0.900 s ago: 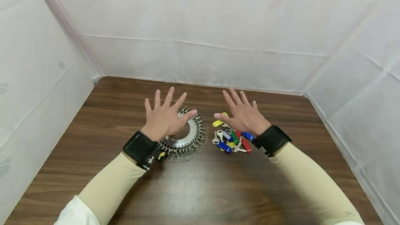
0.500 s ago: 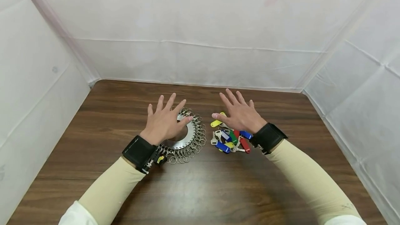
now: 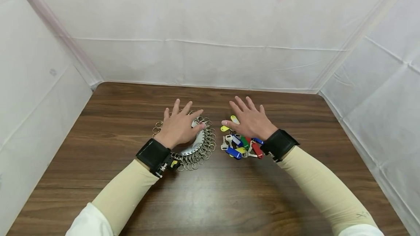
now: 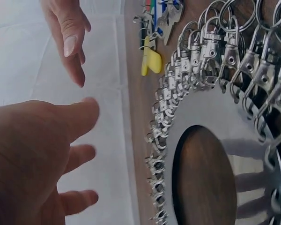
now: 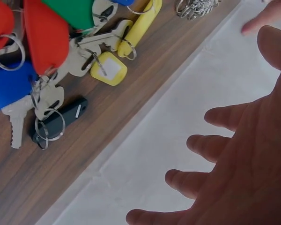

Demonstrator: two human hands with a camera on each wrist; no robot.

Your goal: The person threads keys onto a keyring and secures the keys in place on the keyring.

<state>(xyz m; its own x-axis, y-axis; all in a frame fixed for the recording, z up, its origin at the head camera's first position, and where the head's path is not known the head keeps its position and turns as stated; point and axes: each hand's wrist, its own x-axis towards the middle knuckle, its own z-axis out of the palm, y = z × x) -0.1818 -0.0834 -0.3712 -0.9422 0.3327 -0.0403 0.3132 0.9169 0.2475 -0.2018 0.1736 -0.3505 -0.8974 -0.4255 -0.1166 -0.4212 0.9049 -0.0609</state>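
Observation:
A flat metal ring lies on the table, its edge lined all round with swivel clasps that carry split rings. Over its left part hovers my left hand, fingers spread, hiding some of it. To the right is a pile of keys with coloured tags: a red tag, a green tag, a blue tag, a black tag and a yellow tag among them. My right hand is held above the pile's far side with its fingers apart. Neither hand holds anything.
Brown wood-grain table spreads under everything. White sheeting stands behind the table and on both sides. A black strap with a small camera is on the left wrist, and another strap is on the right.
My left hand has shifted rightward and turned a little over the ring, uncovering clasps on its left side. The right hand has sunk slightly. Ring and keys lie as before.

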